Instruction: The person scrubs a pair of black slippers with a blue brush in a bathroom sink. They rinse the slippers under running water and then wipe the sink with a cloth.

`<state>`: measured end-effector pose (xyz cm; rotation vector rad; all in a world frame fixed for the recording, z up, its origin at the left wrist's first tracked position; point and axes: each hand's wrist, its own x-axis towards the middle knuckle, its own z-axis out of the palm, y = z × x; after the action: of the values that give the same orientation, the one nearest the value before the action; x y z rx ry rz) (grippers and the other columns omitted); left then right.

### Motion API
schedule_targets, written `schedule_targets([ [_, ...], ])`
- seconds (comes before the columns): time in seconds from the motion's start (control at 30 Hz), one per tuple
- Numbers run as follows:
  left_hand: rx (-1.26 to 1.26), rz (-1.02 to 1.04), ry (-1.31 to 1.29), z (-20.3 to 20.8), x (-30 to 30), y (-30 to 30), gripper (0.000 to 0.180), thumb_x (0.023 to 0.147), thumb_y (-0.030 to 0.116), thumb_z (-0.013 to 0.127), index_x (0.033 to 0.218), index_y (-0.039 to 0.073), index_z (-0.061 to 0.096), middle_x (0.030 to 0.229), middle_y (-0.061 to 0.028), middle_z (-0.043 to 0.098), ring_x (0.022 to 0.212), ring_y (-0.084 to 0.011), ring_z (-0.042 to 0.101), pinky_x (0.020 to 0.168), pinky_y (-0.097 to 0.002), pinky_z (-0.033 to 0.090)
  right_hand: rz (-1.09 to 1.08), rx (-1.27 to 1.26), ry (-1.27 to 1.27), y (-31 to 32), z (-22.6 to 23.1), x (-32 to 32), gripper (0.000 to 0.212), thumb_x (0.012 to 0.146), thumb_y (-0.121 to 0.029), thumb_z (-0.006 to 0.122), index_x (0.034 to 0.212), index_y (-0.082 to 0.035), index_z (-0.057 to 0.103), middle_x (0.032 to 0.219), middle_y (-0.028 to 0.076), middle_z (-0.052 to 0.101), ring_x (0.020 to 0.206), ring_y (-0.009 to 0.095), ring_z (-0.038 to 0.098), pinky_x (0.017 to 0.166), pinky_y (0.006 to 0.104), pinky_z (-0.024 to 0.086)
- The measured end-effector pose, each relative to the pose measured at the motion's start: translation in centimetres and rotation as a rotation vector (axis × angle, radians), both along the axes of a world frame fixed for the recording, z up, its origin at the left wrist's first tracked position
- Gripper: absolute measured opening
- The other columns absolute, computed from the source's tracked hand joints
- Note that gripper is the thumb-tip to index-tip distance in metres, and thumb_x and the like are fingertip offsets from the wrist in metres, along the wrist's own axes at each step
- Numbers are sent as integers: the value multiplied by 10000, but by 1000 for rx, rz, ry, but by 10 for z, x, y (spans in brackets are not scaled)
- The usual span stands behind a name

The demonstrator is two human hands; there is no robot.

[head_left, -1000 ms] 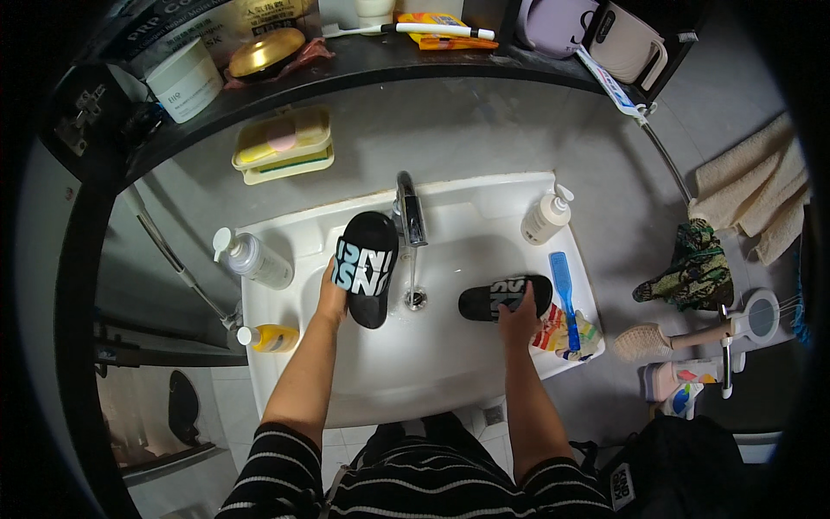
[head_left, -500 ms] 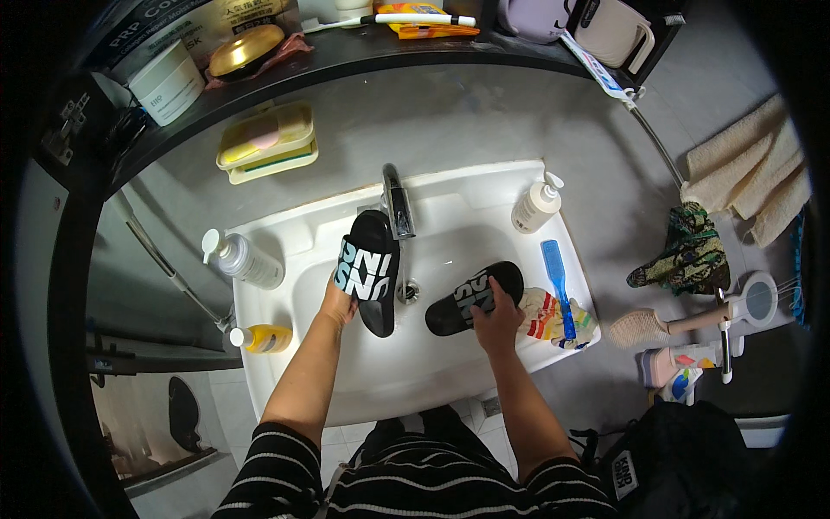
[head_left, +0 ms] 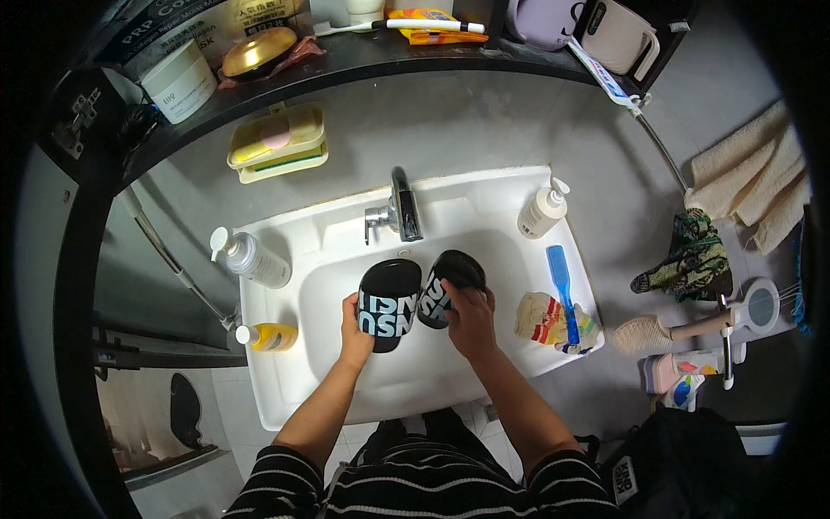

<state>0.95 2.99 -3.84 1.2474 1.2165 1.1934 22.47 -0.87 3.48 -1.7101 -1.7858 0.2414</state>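
Note:
Two black slide sandals with pale lettering on their straps lie side by side in the white sink (head_left: 519,216), under the chrome tap (head_left: 402,208). My left hand (head_left: 354,333) grips the heel end of the left sandal (head_left: 389,303). The fingers of my right hand (head_left: 471,320) are wrapped over the strap of the right sandal (head_left: 450,281), whose toe end points toward the tap. The two sandals touch along their inner sides.
On the sink rim stand a clear pump bottle (head_left: 251,258), a yellow bottle (head_left: 266,336) and a white pump bottle (head_left: 543,210). A blue brush (head_left: 562,290) lies on a colourful cloth (head_left: 546,320) at the right. A soap dish (head_left: 277,143) hangs on the wall.
My right hand has carried the right sandal from the sink's right side to the middle, against the left sandal. The left sandal has shifted a little toward me.

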Motion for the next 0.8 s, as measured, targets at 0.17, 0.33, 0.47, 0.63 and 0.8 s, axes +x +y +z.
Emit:
schedule_targets([
  [0.17, -141, -54, -149, 6, 15, -5, 412, 808, -74, 491, 1183, 63, 394, 1033, -61, 543, 953, -144, 512, 861, -270, 421, -2, -33, 104, 3, 3, 3, 590, 721, -114, 669, 1281, -177, 494, 1035, 87, 581, 1015, 289, 531, 965, 507, 275],
  [0.33, -115, -142, -142, 7, 16, -4, 424, 822, -96, 487, 1197, 64, 376, 1046, -62, 540, 962, -142, 513, 853, -270, 427, 52, -157, -71, 2, 38, 2, 606, 778, -305, 652, 1337, -248, 428, 1062, 100, 527, 1024, 295, 505, 927, 586, 250],
  [0.47, -7, -197, -46, 10, 19, 0, 433, 811, -102, 510, 1195, 63, 397, 1052, -59, 556, 965, -138, 527, 851, -275, 426, 69, -160, -213, -9, 32, 3, 542, 809, -365, 632, 1313, -306, 440, 1122, 129, 469, 1041, 316, 480, 906, 640, 236],
  [0.63, -152, -376, -179, 38, 38, 9, 476, 776, -129, 529, 1206, 59, 446, 1024, -34, 591, 930, -98, 554, 784, -208, 440, -60, -268, 6, -19, 32, 22, 409, 780, -362, 672, 1135, -198, 550, 1042, 88, 527, 1046, 307, 489, 915, 600, 236],
  [0.8, -409, -711, -613, 54, 63, 29, 616, 723, -92, 516, 1308, 79, 432, 1158, -109, 595, 1007, -162, 567, 838, -301, 453, -221, -246, 92, -42, 54, 62, 351, 718, -327, 733, 985, -153, 588, 944, 53, 569, 953, 271, 540, 887, 517, 267],
])
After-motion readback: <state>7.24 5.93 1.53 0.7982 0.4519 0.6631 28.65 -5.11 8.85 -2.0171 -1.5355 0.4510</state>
